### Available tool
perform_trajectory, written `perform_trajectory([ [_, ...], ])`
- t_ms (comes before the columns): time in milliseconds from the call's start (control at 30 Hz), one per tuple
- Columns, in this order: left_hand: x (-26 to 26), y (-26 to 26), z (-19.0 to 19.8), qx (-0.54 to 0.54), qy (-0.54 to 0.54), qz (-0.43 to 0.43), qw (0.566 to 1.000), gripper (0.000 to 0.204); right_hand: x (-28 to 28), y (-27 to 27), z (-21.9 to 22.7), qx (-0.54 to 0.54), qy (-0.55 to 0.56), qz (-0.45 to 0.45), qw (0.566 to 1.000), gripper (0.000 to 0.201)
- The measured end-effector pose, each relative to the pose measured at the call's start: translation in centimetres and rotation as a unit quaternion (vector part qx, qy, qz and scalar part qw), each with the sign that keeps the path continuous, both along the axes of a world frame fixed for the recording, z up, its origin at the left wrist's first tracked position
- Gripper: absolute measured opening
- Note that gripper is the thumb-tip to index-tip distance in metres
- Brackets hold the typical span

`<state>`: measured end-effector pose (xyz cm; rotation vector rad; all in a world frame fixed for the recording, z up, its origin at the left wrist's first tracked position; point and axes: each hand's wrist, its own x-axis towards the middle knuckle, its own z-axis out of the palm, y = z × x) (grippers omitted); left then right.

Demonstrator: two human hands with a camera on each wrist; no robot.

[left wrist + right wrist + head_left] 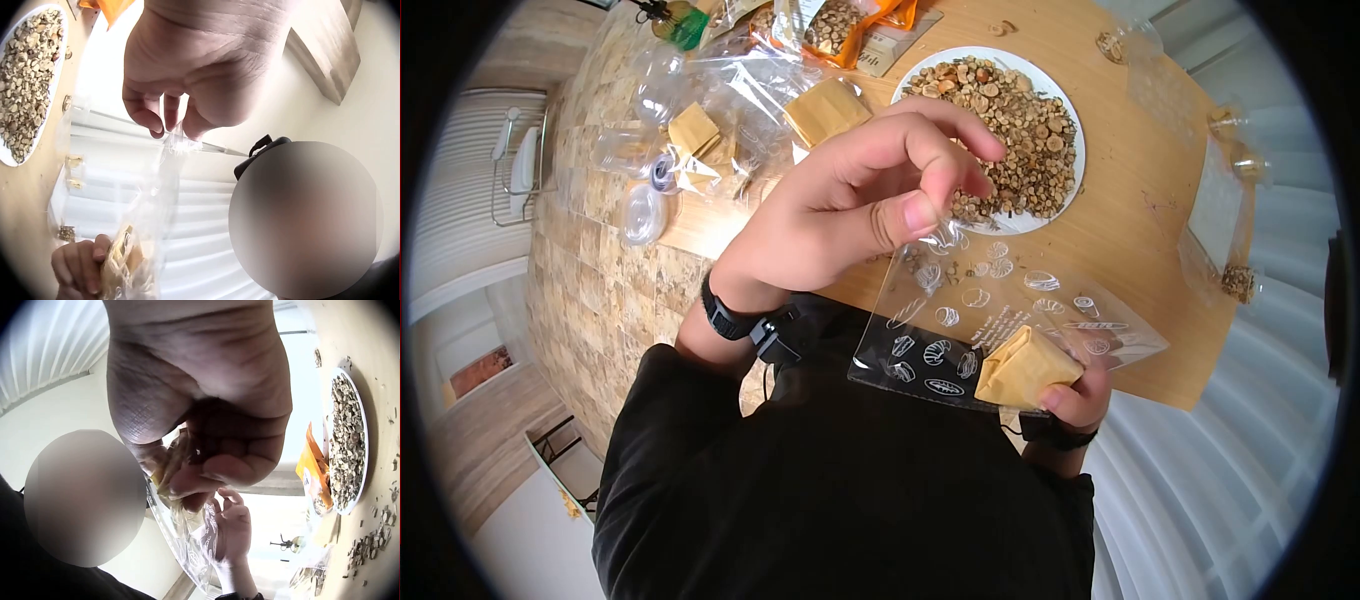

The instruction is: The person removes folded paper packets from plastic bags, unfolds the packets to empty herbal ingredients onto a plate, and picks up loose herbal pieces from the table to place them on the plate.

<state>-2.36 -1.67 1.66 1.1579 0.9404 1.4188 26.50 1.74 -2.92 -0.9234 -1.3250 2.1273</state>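
My left hand [840, 205] is raised over the table's near edge, thumb and fingertips pinching the top end of a clear plastic bag [945, 300] printed with white bread drawings. The bag hangs stretched between both hands, in front of the black shirt. Down at its lower right, my right hand [1085, 397] grips a folded tan paper packet [1028, 368], thumb on its front. In the left wrist view clear film overlaps the packet [128, 265]. The right wrist view shows the fingers [240, 469] curled round packet and film, the palm hiding part of them.
A white plate [1082, 165] heaped with dried sliced herbs lies beyond the hands. Left of it are more tan packets [825, 108], clear plastic cups [625, 150] and an orange bag [890, 20]. Small herb-filled bags [1238, 283] line the right table edge, beside white curtains [1200, 470].
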Motion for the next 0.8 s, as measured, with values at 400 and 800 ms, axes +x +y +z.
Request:
perform_trajectory([
  [400,-0.6,1.0,-3.7,0.027,-0.349,-0.195,0.916,0.015,-0.4,0.6,-1.1,0.027,0.029,-0.001,0.999,0.041],
  [800,0.9,-0.3,-1.4,0.064,0.335,0.205,0.918,0.036,-1.2,1.3,0.3,0.327,-0.134,-0.013,0.935,0.032],
])
